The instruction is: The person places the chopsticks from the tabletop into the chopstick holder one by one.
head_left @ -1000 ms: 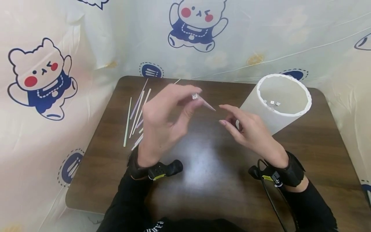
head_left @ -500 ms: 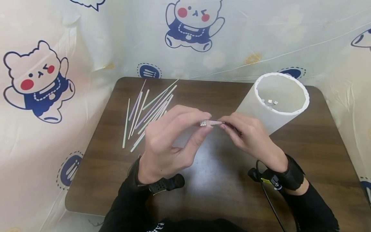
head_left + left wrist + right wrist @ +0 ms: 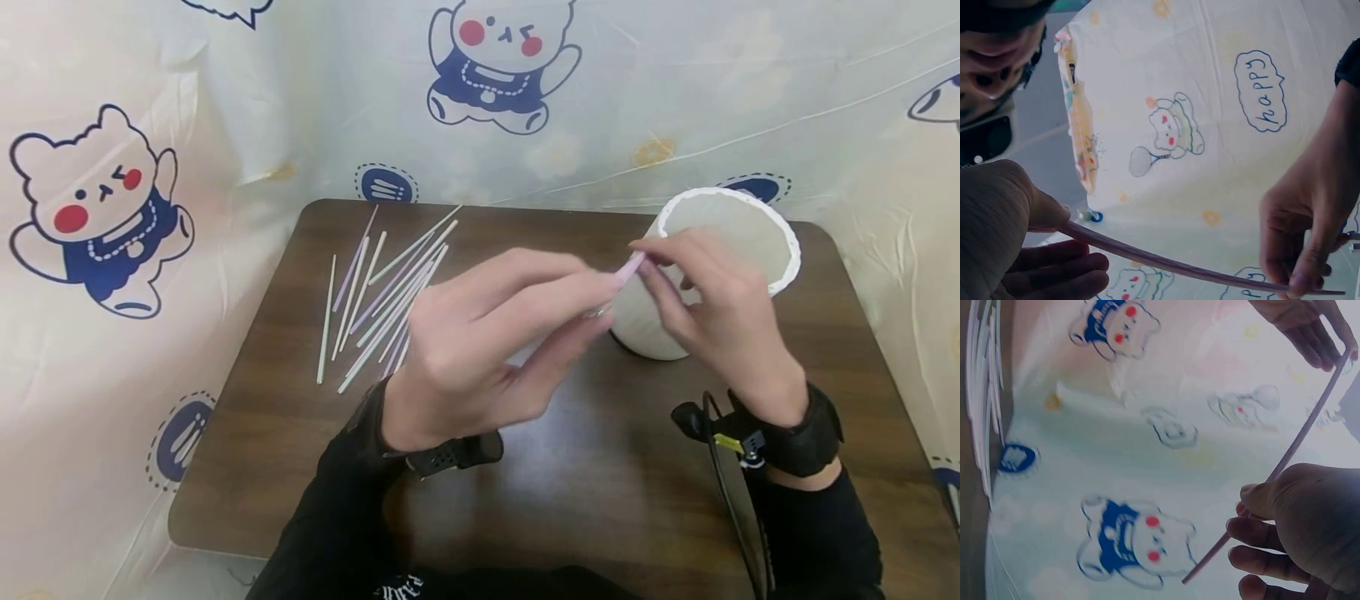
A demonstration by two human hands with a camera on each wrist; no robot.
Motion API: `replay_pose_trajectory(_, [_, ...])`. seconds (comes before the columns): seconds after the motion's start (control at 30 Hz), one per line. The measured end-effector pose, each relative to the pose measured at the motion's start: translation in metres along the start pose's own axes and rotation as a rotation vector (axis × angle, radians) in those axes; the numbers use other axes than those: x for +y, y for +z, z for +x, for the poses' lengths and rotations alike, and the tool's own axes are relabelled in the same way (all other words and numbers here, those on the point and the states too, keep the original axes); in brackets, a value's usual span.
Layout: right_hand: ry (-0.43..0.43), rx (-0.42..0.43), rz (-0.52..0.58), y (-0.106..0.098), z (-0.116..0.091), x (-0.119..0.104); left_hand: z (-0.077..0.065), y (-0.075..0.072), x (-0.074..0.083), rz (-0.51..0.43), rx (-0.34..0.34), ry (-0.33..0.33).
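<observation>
A long, thin lilac stick (image 3: 630, 267) spans the two hands, slightly bowed in the left wrist view. The left hand (image 3: 510, 342) pinches its near end between thumb and index finger, and a silvery bit shows at those fingertips. Thumb and fingers of the right hand (image 3: 723, 308) pinch the stick near its other end, where a short tip sticks out past them in the right wrist view. Behind the right hand leans a tall whitish cylindrical bin (image 3: 652, 321) with a white rim; the hand hides part of its opening.
Several loose thin sticks (image 3: 325, 321) in pale green, white and lilac lie on the brown table (image 3: 247, 467) at the left. A patterned curtain (image 3: 337, 92) encloses the far side. A black cable (image 3: 723, 492) runs along the right forearm.
The right hand, apart from the stick a second ago, took hold of its tip, then moved up and right in front of the bin. The left hand followed rightward, still pinching the stick.
</observation>
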State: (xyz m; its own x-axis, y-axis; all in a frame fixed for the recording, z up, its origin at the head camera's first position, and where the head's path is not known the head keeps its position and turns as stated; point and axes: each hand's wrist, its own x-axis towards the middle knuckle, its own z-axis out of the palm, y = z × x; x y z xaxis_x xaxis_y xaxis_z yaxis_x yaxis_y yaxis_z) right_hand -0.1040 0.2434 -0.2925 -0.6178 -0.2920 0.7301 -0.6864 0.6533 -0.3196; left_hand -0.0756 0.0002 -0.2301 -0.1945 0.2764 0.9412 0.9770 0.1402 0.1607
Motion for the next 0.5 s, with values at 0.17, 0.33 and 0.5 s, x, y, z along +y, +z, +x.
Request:
replay_pose_trajectory(0.17, [0.09,0.039,-0.072,-0.011,0.003,0.016,0.009,0.016,-0.013,0.032,-0.054,0.014])
replay_pose_trajectory(0.33, [0.115,0.018,-0.074,-0.014,0.002,0.026,0.01,0.034,-0.028,0.046,-0.138,-0.018])
replay_pose_trajectory(0.5, [0.101,-0.016,-0.094,-0.015,-0.002,0.032,0.008,0.05,-0.042,0.053,-0.213,-0.065])
